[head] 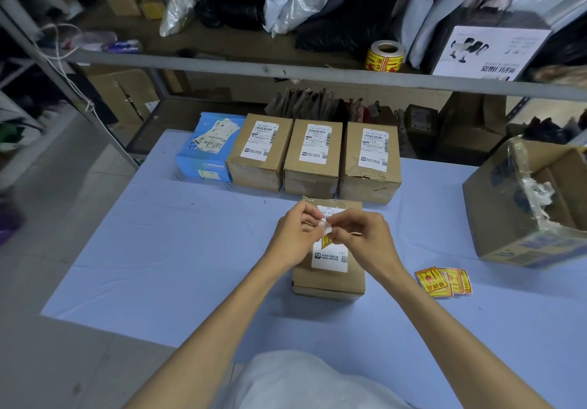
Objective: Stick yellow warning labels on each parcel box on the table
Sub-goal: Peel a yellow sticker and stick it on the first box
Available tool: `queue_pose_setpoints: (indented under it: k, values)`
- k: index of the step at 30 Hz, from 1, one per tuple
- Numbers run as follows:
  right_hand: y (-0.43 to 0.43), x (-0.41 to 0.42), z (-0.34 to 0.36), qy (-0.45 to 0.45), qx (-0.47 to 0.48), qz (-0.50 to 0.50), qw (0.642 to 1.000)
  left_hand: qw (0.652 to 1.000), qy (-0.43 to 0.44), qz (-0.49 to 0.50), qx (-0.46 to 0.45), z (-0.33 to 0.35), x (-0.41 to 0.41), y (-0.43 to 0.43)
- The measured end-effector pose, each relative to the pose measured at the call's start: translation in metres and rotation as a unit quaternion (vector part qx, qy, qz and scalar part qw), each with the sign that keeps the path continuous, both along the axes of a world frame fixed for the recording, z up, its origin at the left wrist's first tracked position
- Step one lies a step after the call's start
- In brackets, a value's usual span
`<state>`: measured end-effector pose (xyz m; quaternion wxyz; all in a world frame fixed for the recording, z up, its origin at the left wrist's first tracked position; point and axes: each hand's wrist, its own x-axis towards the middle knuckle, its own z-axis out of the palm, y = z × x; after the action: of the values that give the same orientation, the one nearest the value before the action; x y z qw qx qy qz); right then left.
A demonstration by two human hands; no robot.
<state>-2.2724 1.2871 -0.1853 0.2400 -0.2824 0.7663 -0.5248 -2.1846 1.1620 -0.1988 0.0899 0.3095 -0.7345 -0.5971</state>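
Your left hand [293,234] and right hand [362,237] both pinch the yellow label [326,241] and its white backing [327,227], centre frame, just above the near parcel box [328,281]. Risk: once peeled it curls onto itself or your fingers, or lands across the shipping label [330,259]

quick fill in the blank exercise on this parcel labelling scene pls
1. The left hand and right hand pinch a yellow label over the near parcel box, whose colour is ____.
2. The leftmost box in the back row is ____, the other three boxes brown.
3. The spare labels lie on the table to the ____ of the near parcel box.
4. The label roll stands on the ____ behind the table.

Missing words: brown; blue; right; shelf
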Motion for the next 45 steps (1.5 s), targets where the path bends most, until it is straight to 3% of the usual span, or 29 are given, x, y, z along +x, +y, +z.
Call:
queue_pose_setpoints:
  k: [8, 15, 21, 29, 39, 42, 45]
  values:
    - [0.001, 0.000, 0.001, 0.115, 0.047, 0.035, 0.992, 1.000, 0.000, -0.006, -0.006, 0.001, 0.000, -0.002]
    - [0.002, -0.007, -0.009, 0.253, 0.116, 0.050, 0.959, 1.000, -0.020, 0.015, -0.004, 0.000, 0.000, -0.002]
    - [0.003, -0.007, -0.008, 0.246, 0.088, 0.081, 0.962, 1.000, -0.025, 0.015, -0.006, 0.000, -0.001, -0.002]
    - [0.004, -0.006, -0.009, 0.245, 0.053, 0.068, 0.966, 0.996, -0.050, 0.022, -0.075, 0.000, 0.003, -0.005]
    - [0.001, -0.008, -0.001, 0.086, 0.037, 0.049, 0.994, 0.999, -0.039, -0.021, 0.030, -0.002, 0.005, -0.008]
    - [0.001, -0.009, -0.002, 0.030, 0.029, 0.017, 0.999, 0.999, -0.040, -0.014, 0.017, -0.005, 0.005, -0.009]
    - [0.000, -0.009, -0.003, -0.056, -0.007, -0.046, 0.997, 0.998, -0.007, 0.002, 0.063, -0.002, 0.004, -0.007]
